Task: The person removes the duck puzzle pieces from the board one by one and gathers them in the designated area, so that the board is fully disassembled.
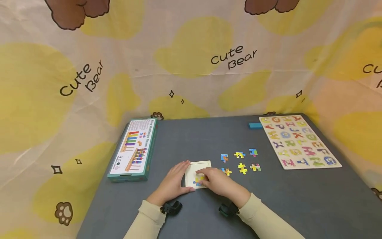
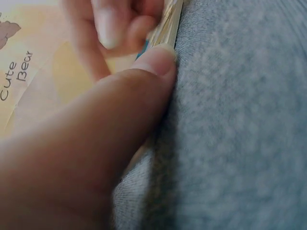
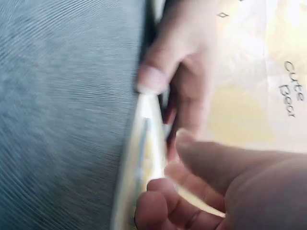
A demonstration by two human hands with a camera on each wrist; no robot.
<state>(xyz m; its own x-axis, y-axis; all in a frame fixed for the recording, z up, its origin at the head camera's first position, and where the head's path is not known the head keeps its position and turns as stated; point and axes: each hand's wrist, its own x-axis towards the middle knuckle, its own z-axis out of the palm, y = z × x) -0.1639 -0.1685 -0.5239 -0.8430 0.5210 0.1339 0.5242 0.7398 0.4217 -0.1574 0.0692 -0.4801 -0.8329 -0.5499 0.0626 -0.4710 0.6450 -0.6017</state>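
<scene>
A small white wooden puzzle tray (image 1: 191, 166) lies on the table in front of the person, with yellow and blue jigsaw pieces (image 1: 197, 181) in its lower part. The left hand (image 1: 171, 184) holds the tray at its left side, its thumb (image 2: 153, 64) at the near edge and its fingers along the far left. Over the tray's right part, the right hand (image 1: 219, 181) reaches in with bent fingers. In the right wrist view its thumb (image 3: 206, 158) stands apart from the fingers, and nothing shows between them. This hand partly hides the pieces.
Several loose jigsaw pieces (image 1: 242, 168) lie right of the tray. An alphabet board (image 1: 278, 156) and a blue block (image 1: 255, 126) are at the back right. On the left sits a Ring Challenge Game box (image 1: 132, 149). A printed cloth (image 1: 191, 59) hangs behind the table (image 1: 191, 132).
</scene>
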